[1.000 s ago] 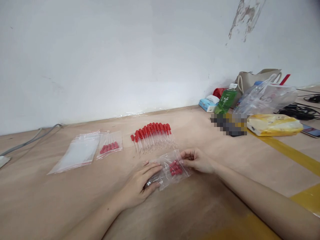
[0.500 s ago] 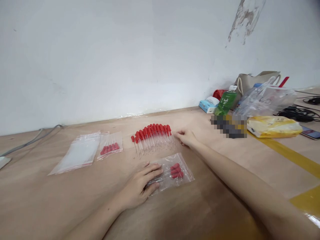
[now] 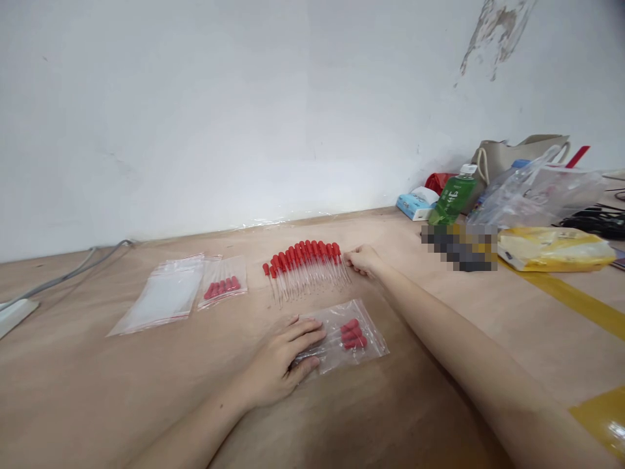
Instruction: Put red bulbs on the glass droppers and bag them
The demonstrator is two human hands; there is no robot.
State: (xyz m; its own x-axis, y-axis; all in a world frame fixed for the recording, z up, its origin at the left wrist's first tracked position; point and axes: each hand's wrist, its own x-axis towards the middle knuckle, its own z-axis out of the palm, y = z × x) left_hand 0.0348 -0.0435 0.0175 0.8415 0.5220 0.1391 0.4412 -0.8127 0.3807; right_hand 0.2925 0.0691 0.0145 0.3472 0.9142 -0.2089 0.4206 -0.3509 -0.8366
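Observation:
Glass droppers with red rubber bulbs lie side by side in a curved row, tips toward me. At the row's right end, my right hand has its fingers curled together against the outermost dropper. Whether that dropper is pinched between them is too small to make out. My left hand lies flat with fingers spread on the left end of a clear zip bag. Inside that bag, red bulbs of several droppers show; their stems run toward my fingers and are partly covered.
To the left lie a filled zip bag of droppers and a stack of flat zip bags. At the right stand a tissue pack, a green bottle, a plastic bag and a yellow-white pack. A wall rises behind.
The view has shifted, so things sit further right in the picture. My right hand has come slightly closer to the row's end. My left hand stays on the bag.

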